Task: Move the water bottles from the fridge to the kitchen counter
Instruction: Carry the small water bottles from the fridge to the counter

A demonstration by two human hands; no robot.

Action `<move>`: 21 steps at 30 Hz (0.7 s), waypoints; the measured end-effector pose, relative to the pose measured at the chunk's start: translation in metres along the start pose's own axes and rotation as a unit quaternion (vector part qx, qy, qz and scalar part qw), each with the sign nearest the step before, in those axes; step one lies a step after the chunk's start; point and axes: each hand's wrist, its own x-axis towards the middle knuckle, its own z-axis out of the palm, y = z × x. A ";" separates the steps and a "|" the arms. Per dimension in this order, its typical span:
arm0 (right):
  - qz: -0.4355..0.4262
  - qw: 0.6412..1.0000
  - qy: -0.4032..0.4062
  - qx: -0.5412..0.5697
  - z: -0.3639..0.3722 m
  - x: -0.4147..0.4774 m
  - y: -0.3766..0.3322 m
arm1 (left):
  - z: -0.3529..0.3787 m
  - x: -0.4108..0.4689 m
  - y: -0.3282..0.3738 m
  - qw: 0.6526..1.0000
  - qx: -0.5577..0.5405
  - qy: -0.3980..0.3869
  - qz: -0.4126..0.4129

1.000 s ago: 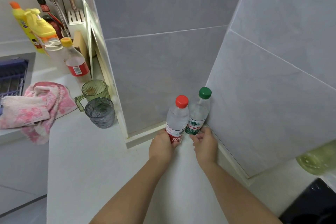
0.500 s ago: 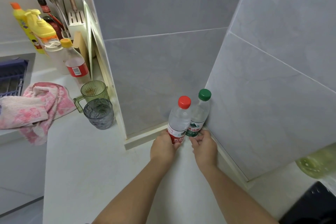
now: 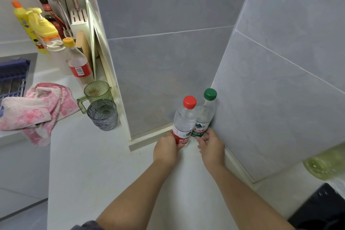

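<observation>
Two clear water bottles stand upright side by side in the tiled corner of the white counter. The red-capped bottle has a red label, and my left hand grips its lower part. Behind it to the right stands the green-capped bottle with a green label, against the wall. My right hand pinches its base with the fingertips.
A grey glass and a green mug stand left of the wall's edge. A pink towel lies by the sink rack. Sauce and soap bottles and utensils crowd the far left. A black stove top lies at the lower right.
Both hands stay on the bottles. The red-capped bottle has shifted slightly right, closer to the green-capped one. The view has barely moved.
</observation>
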 end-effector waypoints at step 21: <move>-0.042 0.980 -0.108 -0.164 -0.078 -0.099 -0.049 | -0.081 -0.094 -0.049 0.955 0.226 0.127 0.143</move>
